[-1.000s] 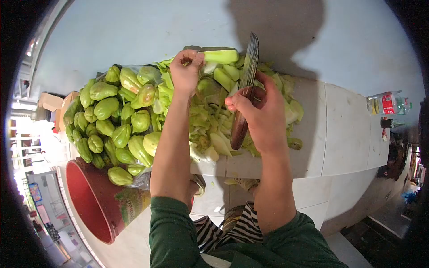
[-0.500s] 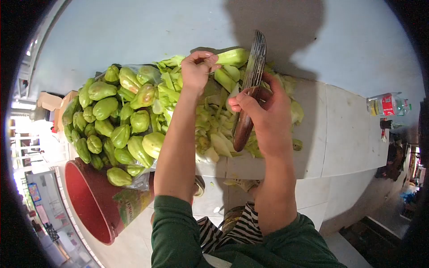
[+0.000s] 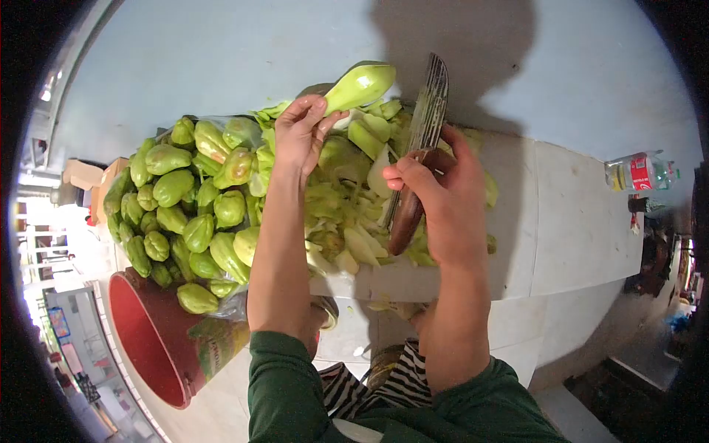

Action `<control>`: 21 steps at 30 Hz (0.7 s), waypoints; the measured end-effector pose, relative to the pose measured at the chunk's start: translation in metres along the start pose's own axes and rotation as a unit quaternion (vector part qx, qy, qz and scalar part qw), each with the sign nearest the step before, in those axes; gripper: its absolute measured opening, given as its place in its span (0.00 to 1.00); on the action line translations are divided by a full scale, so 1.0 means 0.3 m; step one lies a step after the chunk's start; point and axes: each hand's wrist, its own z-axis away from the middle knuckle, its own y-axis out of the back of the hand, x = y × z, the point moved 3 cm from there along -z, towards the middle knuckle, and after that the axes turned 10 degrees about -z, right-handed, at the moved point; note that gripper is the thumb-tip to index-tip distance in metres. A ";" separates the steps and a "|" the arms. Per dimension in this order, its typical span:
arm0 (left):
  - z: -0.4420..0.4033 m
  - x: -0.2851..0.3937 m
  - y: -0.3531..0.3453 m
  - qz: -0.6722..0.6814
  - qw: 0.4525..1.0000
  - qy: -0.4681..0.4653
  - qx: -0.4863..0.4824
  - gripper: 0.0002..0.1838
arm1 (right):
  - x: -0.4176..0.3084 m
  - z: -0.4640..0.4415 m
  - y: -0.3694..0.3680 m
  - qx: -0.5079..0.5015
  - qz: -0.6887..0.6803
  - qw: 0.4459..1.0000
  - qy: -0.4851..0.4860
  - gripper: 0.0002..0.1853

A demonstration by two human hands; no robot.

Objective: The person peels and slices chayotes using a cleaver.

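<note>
My left hand [image 3: 301, 136] pinches a pale, smooth chayote [image 3: 363, 85] by its narrow end, its rounded end tilted up and to the right. In my right hand [image 3: 436, 188] is a long knife [image 3: 430, 103] with a dark streaked blade and a brown wooden handle [image 3: 405, 224]; the blade points up and away from me. Chayote and knife are apart. Below both hands lies a heap of pale peelings and cut pieces [image 3: 336, 199]. Whole green chayotes [image 3: 174, 187] are piled on plastic to the left of my left forearm.
A red bucket [image 3: 140, 340] stands on the floor at lower left, below the pile. On the tiled ledge [image 3: 576, 214] at far right a clear bottle with a red label [image 3: 641, 173] stands near the wall [image 3: 295, 37]. Cardboard boxes [image 3: 94, 177] are at far left.
My left hand has moved slightly left and down, and the chayote in it has swung up, higher above the peelings. The knife has shifted a little to the right.
</note>
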 end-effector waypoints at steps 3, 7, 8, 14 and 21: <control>0.031 0.064 0.032 0.021 1.000 -0.008 -0.021 0.03 | 0.000 0.000 -0.003 -0.006 0.011 1.000 0.009 0.29; 0.084 0.179 0.039 0.071 0.996 -0.018 -0.053 0.06 | -0.002 0.008 -0.009 -0.040 0.014 0.999 0.026 0.27; 0.075 0.187 0.070 0.091 0.992 -0.041 -0.076 0.12 | -0.003 0.006 -0.013 -0.046 0.008 0.999 0.028 0.27; 0.213 0.208 0.043 0.171 0.981 0.074 0.046 0.25 | 0.018 0.031 -0.056 -0.121 -0.026 0.992 -0.036 0.13; 0.452 0.327 0.055 0.129 0.983 0.119 0.062 0.30 | 0.109 0.062 -0.096 -0.242 -0.019 0.969 -0.044 0.09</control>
